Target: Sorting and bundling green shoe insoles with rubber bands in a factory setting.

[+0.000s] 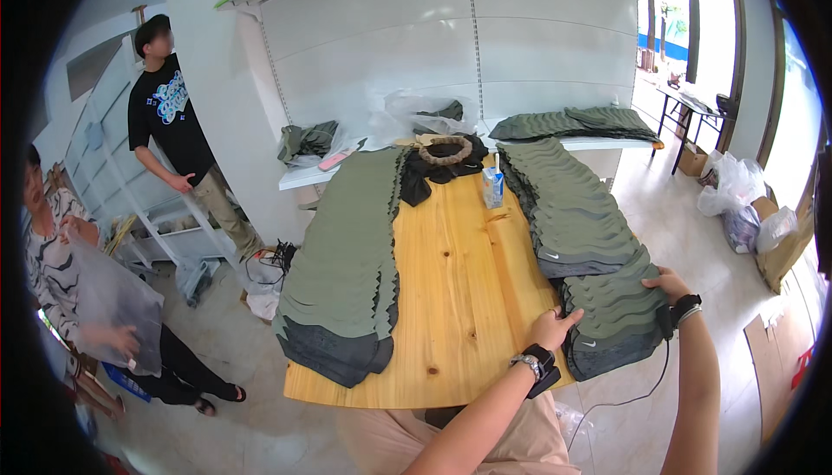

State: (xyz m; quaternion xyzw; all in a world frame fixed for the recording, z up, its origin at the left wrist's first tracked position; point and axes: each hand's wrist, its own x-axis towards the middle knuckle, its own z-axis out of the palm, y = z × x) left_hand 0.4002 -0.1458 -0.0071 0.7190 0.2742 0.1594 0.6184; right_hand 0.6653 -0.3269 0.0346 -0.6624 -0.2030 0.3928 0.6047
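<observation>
A row of overlapping olive-green garments (576,202) runs along the right side of the wooden table, their edges making wavy layers. At its near end lies a shorter bundle of the same garments (614,306), with a dark grey underside showing at the front. My left hand (553,330) pinches this bundle's left edge, thumb on top and fingers partly hidden. Across from it, my right hand (667,286) grips the right edge, its fingers curled at the rim. A second long row of olive-green garments (342,250) lies along the table's left side.
Between the rows is bare wooden tabletop (442,302), with a small blue-and-white drink carton (493,187) and black cloth (420,182) farther back. More garments (572,123) lie on a white shelf. Two people stand at left, one holding a clear plastic bag (113,302). A cable hangs by my right wrist.
</observation>
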